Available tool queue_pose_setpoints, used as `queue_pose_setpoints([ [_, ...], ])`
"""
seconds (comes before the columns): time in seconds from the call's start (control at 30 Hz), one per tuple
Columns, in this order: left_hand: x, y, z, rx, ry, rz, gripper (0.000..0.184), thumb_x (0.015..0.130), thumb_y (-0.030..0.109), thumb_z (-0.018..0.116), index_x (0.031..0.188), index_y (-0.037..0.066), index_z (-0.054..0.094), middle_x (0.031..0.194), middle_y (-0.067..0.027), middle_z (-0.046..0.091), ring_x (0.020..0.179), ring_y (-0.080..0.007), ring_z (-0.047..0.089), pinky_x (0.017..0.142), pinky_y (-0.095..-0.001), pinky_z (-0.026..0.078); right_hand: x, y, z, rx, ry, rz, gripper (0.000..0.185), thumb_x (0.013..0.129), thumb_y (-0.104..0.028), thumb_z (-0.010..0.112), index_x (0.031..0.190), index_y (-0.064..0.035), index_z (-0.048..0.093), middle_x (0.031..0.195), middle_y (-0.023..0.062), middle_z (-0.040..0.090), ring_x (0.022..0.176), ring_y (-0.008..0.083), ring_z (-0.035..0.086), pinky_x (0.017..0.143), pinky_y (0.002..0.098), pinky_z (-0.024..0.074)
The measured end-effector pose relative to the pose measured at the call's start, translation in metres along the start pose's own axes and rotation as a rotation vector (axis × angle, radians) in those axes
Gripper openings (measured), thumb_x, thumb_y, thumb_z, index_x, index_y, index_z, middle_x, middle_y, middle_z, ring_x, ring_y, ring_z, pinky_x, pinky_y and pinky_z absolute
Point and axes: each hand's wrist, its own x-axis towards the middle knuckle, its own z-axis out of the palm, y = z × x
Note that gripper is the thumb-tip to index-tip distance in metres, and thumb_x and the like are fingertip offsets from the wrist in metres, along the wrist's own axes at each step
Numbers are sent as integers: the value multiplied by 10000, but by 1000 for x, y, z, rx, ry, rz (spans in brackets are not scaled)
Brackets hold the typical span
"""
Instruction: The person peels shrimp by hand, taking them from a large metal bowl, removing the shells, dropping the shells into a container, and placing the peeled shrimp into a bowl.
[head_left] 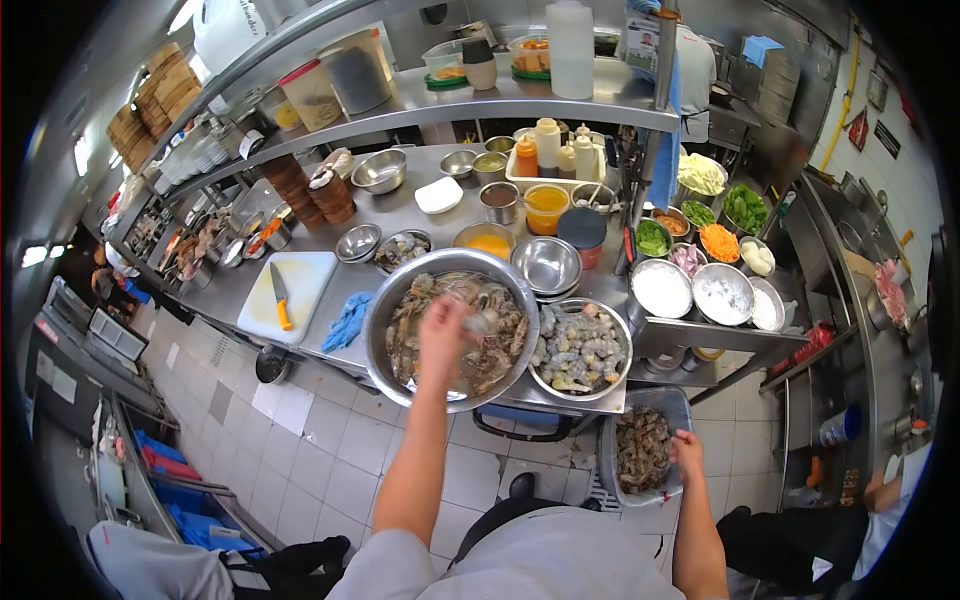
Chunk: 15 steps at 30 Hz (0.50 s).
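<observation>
Centrally, shrimp: the gray-brown shrimp (412,310) lie in cloudy liquid in the big bowl (377,340), at the counter's near edge.
Left hand: over the big bowl, the left hand (441,338) is motion-blurred, its fingers bent inward; whether they grip anything, I cannot tell.
Second bowl: just right of the big bowl, the second bowl (626,352) carries a heap of paler, bluish-gray shrimp (578,345).
Bin: lower down, below the counter's edge, the bin (607,452) holds brown scraps (642,445).
Right hand: at the bin's right rim, the right hand (687,451) has bent fingers; their gap and any contents are unclear.
Left side: a blue cloth (348,321) sits near the big bowl; beyond it, a knife (279,292) lies on a white board (312,283).
Behind: steel bowls (545,262), orange sauce (546,200) and squeeze bottles (547,143).
Right side: shredded carrot (720,243) and greens (745,209) in containers.
</observation>
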Motion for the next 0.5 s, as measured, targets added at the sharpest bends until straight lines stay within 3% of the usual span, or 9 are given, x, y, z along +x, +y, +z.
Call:
queue_pose_setpoints([
  [0.07,50,22,-33,-8,97,67,133,957,156,590,1072,89,587,924,-40,637,776,-114,605,605,-258,515,4,9,-2,-39,-30,27,269,858,-62,635,1123,-47,589,827,36,639,584,106,558,477,249,452],
  [0.17,115,56,-66,-227,152,88,283,980,89,523,1244,3,476,1019,-87,636,807,-179,620,760,-343,570,2,15,0,-82,-74,69,289,872,-59,603,1159,-47,569,861,56,654,595,120,576,492,255,468],
  [0.23,146,41,-105,-214,107,49,389,972,93,539,1330,-2,420,1080,-93,623,834,-186,617,785,-320,559,-5,14,1,-88,-91,77,278,880,-60,586,1158,-48,570,870,63,659,602,126,584,497,254,470],
  [0.3,157,27,-127,123,194,-101,489,955,111,572,1393,0,386,1072,-82,626,833,-188,612,779,-312,544,-4,17,4,-82,-117,77,273,893,-64,561,1166,-49,567,891,66,664,607,132,588,496,253,469],
  [0.33,147,20,-132,252,198,-117,498,935,135,601,1391,14,441,988,-48,646,773,-193,606,754,-318,530,-1,22,3,-80,-116,74,273,893,-64,561,1166,-49,567,891,66,664,607,132,588,496,253,469],
  [0.37,136,13,-138,252,194,-115,498,935,135,601,1391,14,441,988,-48,646,773,-193,606,754,-318,530,2,28,2,-75,-119,70,272,894,-64,557,1165,-48,566,894,68,664,610,134,590,496,253,468],
  [0.47,123,-43,-167,483,154,-196,384,926,172,623,1277,26,573,923,-28,638,796,-163,616,714,-331,534,1,37,-3,-75,-112,74,264,897,-64,552,1160,-45,566,893,72,665,610,136,591,494,254,467],
  [0.5,117,-59,-170,664,153,-67,336,912,162,626,1223,36,617,942,-65,673,808,-197,645,733,-340,536,0,38,-4,-85,-111,72,257,899,-65,550,1154,-44,567,889,74,665,607,137,591,493,254,465],
])
